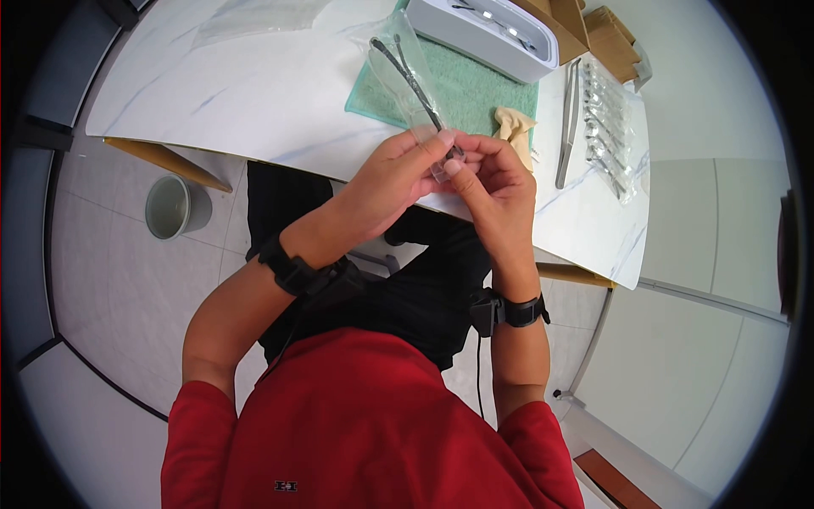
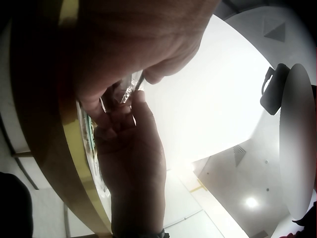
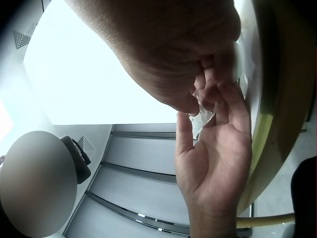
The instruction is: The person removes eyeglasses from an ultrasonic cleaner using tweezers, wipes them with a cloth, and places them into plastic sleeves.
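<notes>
Both hands hold a clear plastic bag (image 1: 386, 69) with dark-framed glasses (image 1: 413, 82) inside, above the table's front edge. The left hand (image 1: 392, 180) pinches the bag's near end between thumb and fingers. Close against it, the right hand (image 1: 500, 191) pinches the same end, its thumb on the plastic. The thin dark temples point away toward the back of the table. In the left wrist view a shiny bit of the bag (image 2: 130, 91) shows between the hands; in the right wrist view the clear plastic (image 3: 202, 119) shows there too.
A green cloth (image 1: 475, 85) lies under a white box-shaped device (image 1: 492, 38) with glasses in it. To the right are a beige cloth (image 1: 514, 131), tweezers (image 1: 568, 127) and several bagged items (image 1: 606, 127). A bin (image 1: 177, 208) stands on the floor at left.
</notes>
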Demonstrator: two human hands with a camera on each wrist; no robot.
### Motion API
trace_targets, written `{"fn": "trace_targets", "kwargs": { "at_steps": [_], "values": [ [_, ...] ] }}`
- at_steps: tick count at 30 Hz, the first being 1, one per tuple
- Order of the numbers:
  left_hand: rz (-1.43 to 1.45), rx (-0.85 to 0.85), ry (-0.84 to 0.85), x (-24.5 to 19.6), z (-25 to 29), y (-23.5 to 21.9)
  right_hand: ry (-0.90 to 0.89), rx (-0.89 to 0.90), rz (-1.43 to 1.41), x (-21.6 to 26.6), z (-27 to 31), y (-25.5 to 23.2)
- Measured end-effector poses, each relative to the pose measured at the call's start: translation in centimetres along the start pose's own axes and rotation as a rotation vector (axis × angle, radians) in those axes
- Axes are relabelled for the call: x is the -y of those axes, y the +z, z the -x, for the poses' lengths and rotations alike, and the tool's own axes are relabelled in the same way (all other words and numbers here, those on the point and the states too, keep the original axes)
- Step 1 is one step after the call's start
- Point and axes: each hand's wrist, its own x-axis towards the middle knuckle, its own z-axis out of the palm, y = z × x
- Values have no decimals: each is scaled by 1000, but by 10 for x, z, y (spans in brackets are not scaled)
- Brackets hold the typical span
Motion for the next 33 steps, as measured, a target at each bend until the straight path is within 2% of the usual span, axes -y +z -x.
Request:
{"fn": "trace_targets", "kwargs": {
  "at_steps": [10, 33],
  "values": [
    [-67, 18, -5, -2, 1, 0, 0, -8, 2, 0, 0, 2],
    [-7, 22, 18, -1, -1, -1, -36, -27, -24, 0, 1, 5]
  ]
}}
